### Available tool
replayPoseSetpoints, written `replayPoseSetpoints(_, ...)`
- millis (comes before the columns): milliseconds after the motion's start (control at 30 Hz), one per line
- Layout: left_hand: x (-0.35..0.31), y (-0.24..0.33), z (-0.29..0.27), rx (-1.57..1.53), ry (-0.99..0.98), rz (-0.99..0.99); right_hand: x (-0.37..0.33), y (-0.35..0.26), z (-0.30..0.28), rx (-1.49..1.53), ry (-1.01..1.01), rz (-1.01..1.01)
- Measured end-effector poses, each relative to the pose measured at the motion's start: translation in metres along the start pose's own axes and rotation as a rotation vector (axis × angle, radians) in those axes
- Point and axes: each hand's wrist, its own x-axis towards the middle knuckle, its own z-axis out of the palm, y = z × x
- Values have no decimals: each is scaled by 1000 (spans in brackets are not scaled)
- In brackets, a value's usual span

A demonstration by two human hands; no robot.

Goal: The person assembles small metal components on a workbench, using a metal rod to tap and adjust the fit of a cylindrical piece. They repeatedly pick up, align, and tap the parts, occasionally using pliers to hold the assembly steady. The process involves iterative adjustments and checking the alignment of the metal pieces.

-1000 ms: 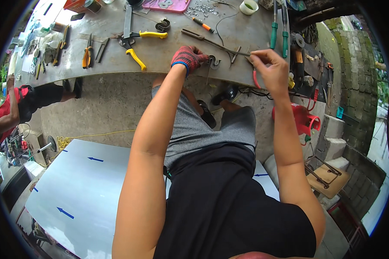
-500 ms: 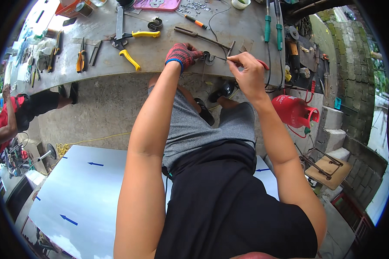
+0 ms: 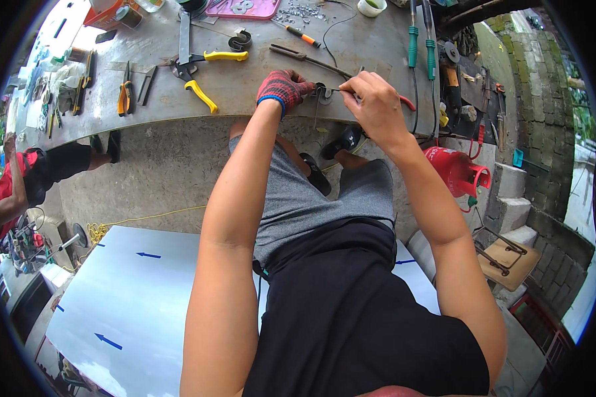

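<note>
At the near edge of the metal table, my left hand (image 3: 283, 90), in a red-and-black checked glove with a blue cuff, is closed. Its fingertips pinch at a small dark curved metal piece (image 3: 321, 87); the exact grip is too small to make out. Just to the right, my bare right hand (image 3: 377, 106) pinches a thin dark rod (image 3: 336, 90) whose tip points at that piece. A curved red handle (image 3: 407, 103) shows beside the right hand; I cannot tell whether the hand touches it. Behind both hands lies a long slotted metal bar (image 3: 308, 58).
Yellow-handled snips (image 3: 202, 71), orange-handled pliers (image 3: 125, 96) and a screwdriver (image 3: 302, 36) lie on the table (image 3: 165, 99). Green-handled soldering irons (image 3: 413, 46) sit at the right. A red gas cylinder (image 3: 453, 167) stands beyond the table's right end. Another person (image 3: 46, 169) is at the left.
My right hand has moved slightly left, bringing its fingertips closer to the small metal piece and my left hand. The whole view has shifted a little.
</note>
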Motion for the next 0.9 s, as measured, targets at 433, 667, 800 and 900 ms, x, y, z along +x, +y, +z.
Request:
replayPoseSetpoints(433,-2,0,-1,-39,-19,-12,11,-2,-8,1,-78,37)
replayPoseSetpoints(667,-4,3,-1,-41,-21,-15,18,0,-11,46,-145,114)
replayPoseSetpoints(800,-5,3,-1,-51,-23,-15,19,1,-9,20,-145,85)
replayPoseSetpoints(900,-1,0,0,-42,-20,-7,19,0,-7,7,-126,64)
